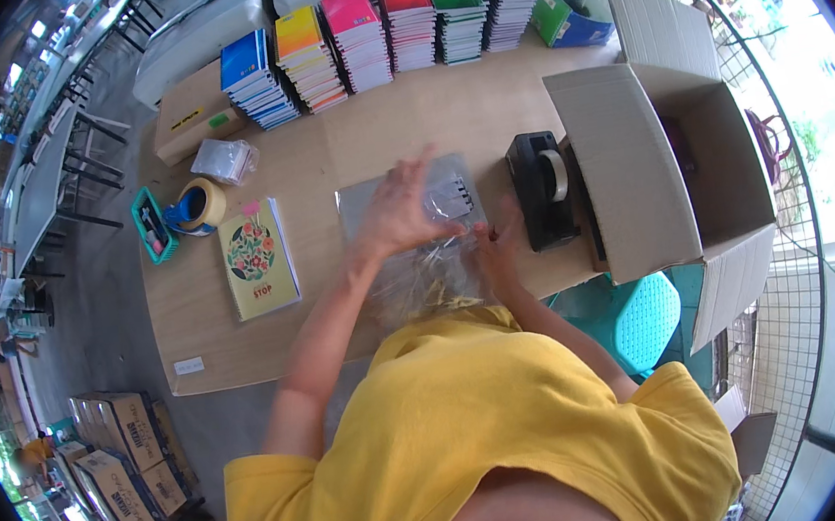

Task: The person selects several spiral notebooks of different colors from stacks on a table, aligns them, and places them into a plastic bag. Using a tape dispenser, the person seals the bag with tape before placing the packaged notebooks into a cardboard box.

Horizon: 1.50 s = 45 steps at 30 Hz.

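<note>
In front of me on the table lies a flat grey notebook-like thing point(357, 204) with a bit of dark spiral binding showing at its right. Clear plastic film point(420, 282), shiny and wrinkled, covers its near part and reaches toward my shirt. My left hand point(398, 210) is spread over the grey surface, fingers apart, thumb pointing right. At the right edge of the plastic is my right hand point(499, 251), its thumb close to the left thumb and its fingers stretched away from me. Right of it stands a black tape dispenser point(537, 219) with a roll of tape.
A cream notebook with a floral cover point(259, 261) lies at left, near tape rolls point(201, 206), a teal basket point(155, 225) and a clear packet point(225, 161). Several stacks of coloured notebooks point(356, 40) line the far edge. An open cardboard box point(620, 171) stands at right, above a turquoise stool point(644, 319).
</note>
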### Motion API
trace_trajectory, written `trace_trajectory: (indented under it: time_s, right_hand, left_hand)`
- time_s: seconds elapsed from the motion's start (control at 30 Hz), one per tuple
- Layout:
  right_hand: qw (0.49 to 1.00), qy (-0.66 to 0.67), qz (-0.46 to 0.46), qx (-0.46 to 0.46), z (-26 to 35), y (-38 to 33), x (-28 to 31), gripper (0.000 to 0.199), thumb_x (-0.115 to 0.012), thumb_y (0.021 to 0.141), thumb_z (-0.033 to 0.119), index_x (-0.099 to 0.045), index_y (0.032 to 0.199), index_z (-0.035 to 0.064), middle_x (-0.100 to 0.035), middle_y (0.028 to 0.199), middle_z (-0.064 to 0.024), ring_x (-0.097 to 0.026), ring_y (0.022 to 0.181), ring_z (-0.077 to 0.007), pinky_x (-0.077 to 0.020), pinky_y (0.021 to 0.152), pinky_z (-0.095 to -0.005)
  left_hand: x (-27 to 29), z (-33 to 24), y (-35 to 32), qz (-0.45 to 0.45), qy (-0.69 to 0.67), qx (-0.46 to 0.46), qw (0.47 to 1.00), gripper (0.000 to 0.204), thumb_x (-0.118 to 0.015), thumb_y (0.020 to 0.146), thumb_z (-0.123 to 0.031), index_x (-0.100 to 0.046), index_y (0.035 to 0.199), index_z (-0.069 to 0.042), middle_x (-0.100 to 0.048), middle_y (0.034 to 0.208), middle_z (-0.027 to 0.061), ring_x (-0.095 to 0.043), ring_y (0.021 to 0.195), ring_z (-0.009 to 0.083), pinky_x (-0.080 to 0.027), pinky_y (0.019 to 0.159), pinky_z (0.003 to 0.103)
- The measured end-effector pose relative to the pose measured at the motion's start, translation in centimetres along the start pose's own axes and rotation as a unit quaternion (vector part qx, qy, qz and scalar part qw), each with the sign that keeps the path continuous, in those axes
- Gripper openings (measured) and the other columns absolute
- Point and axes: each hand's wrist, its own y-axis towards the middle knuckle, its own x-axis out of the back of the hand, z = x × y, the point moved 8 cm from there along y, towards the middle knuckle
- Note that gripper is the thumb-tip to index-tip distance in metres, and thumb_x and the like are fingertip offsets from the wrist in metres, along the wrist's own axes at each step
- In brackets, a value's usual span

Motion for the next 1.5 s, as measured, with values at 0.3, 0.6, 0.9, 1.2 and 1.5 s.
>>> trace_trajectory:
  time_s: [0.3, 0.6, 0.9, 1.2, 1.5]
  right_hand:
    - [0.841, 0.431, 0.282, -0.167, 2.6, -1.5, -4.4, 0.064, -0.085, 0.075, 0.028, -0.050, 0.127, 0.0138, -0.059, 0.116, -0.0032, -0.060, 0.107, -0.0207, -0.0486, 0.093, -0.0376]
    - [0.946, -0.017, 0.286, 0.150, 6.6, 5.1, -7.2, 0.087, -0.089, 0.066, 0.015, -0.039, 0.136, 0.0055, -0.053, 0.131, -0.0170, -0.055, 0.120, -0.0284, -0.0450, 0.102, -0.0422]
    - [0.805, -0.175, 0.316, 0.471, 17.5, 4.4, -3.5, 0.048, -0.081, 0.075, 0.009, -0.060, 0.117, 0.0059, -0.050, 0.136, -0.0203, -0.048, 0.129, -0.0322, -0.0436, 0.103, -0.0421]
    - [0.871, 0.321, 0.370, 0.045, 3.9, 4.7, -9.3, 0.112, -0.073, 0.073, 0.069, -0.025, 0.150, 0.0032, -0.044, 0.140, -0.0105, -0.043, 0.131, -0.0207, -0.0319, 0.111, -0.0355]
    - [0.829, 0.357, 0.429, 0.034, 4.6, 4.0, -11.9, 0.107, -0.066, 0.073, 0.076, -0.035, 0.142, 0.0010, -0.048, 0.135, -0.0123, -0.044, 0.130, -0.0209, -0.0354, 0.108, -0.0368]
  left_hand:
    - [1.9, 1.7, -4.3, -0.005, -0.416, 0.143, 0.898, 0.111, -0.084, 0.066, -0.014, -0.018, 0.156, -0.019, -0.043, 0.139, 0.0243, -0.052, 0.121, 0.0362, -0.049, 0.099, 0.041]
    - [-4.1, 9.4, -6.5, -0.080, -0.261, 0.119, 0.955, 0.109, -0.084, 0.068, -0.014, -0.018, 0.154, -0.008, -0.030, 0.151, 0.0248, -0.028, 0.143, 0.0393, -0.027, 0.115, 0.050]
    - [8.5, 1.4, -2.2, -0.046, 0.162, -0.179, 0.969, 0.065, -0.086, 0.069, -0.018, -0.058, 0.128, -0.012, -0.034, 0.152, 0.0158, -0.033, 0.142, 0.0342, -0.032, 0.114, 0.047]
    - [-5.6, 9.5, -3.6, -0.066, -0.509, 0.118, 0.850, 0.086, -0.092, 0.065, -0.017, -0.039, 0.132, -0.010, -0.050, 0.136, 0.0089, -0.047, 0.126, 0.0191, -0.041, 0.107, 0.037]
    - [-3.1, 8.9, -4.8, -0.075, -0.453, 0.062, 0.886, 0.084, -0.092, 0.060, -0.010, -0.041, 0.127, -0.010, -0.044, 0.130, 0.0084, -0.042, 0.126, 0.0202, -0.042, 0.106, 0.036]
